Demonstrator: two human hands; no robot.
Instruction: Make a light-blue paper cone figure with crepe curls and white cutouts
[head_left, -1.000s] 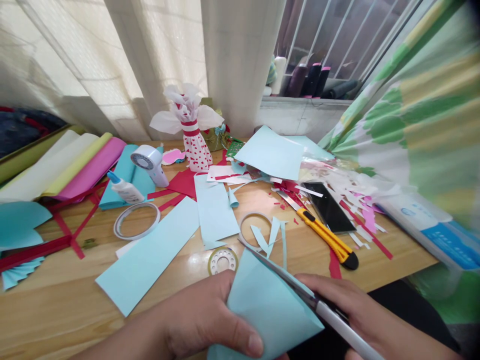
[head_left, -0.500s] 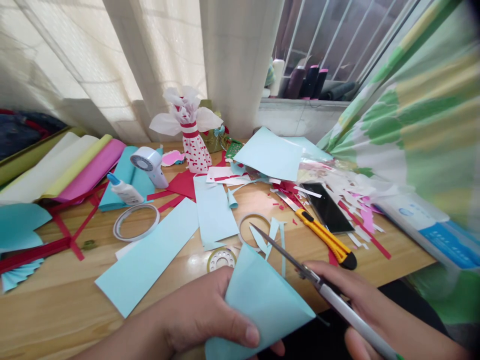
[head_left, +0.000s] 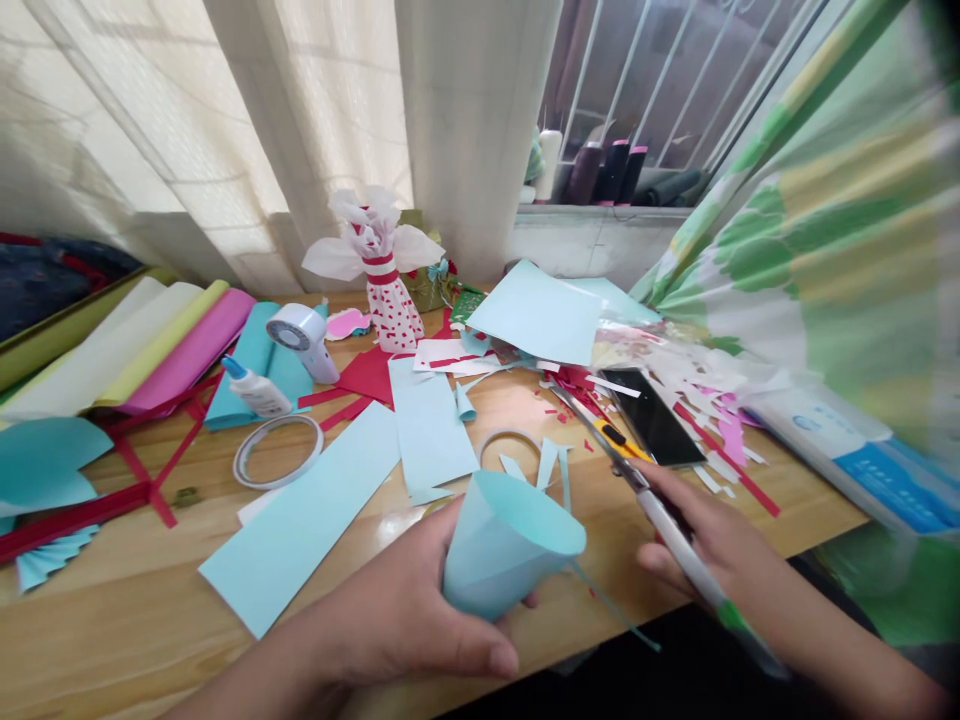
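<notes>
Moved: the light blue paper cone, a flat fold half a second ago, is now rolled open with its mouth turned up. The long steel scissors with a white handle have swung off it to the right, over the clutter.
Cone's place: above the near edge of the wooden table, in front of the person.
Left hand: wrapped around the cone's lower half, thumb across the front.
Right hand: closed around the scissors' handle, well apart from the cone; the blades look closed.
Feel: probably very light, thin and springy, so a hard squeeze would crease it or let it unroll.
Hold: likely best low on the overlapping seam, gently, away from the rim.
Loose bit: a thin blue paper strip trails below the cone's rim.
</notes>
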